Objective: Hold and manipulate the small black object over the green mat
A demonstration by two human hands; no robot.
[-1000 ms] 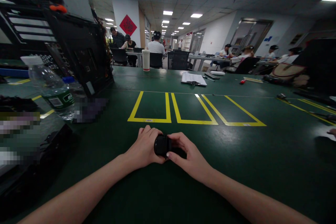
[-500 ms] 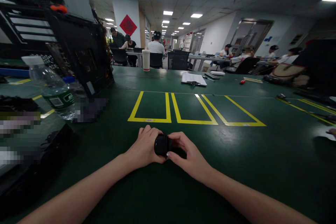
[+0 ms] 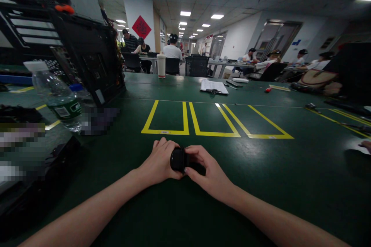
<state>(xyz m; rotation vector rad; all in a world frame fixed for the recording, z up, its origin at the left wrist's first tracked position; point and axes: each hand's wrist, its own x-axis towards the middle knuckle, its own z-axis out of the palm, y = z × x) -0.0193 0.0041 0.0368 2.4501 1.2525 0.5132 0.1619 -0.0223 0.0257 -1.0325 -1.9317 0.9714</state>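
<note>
A small black rounded object (image 3: 177,159), its kind unclear, is between my hands low over the green table (image 3: 162,216). My left hand (image 3: 160,162) wraps around its left side, fingers behind and thumb in front. From the right, my right hand (image 3: 207,171) curves its fingers and thumb against the object's right edge in a pinch. Part of the object is hidden by my fingers. Just beyond the hands, yellow tape (image 3: 165,132) marks several-sided outlines on the tabletop.
To the left stand a clear plastic bottle (image 3: 65,104) and an opened computer case (image 3: 95,58). Farther back are a clipboard with paper (image 3: 213,86) and a white cup (image 3: 161,66). Another person's hand (image 3: 366,146) shows at the right edge. Several people sit at distant tables.
My hands and the black object stay almost exactly where they were. At the right edge, the other person's hand has shifted slightly.
</note>
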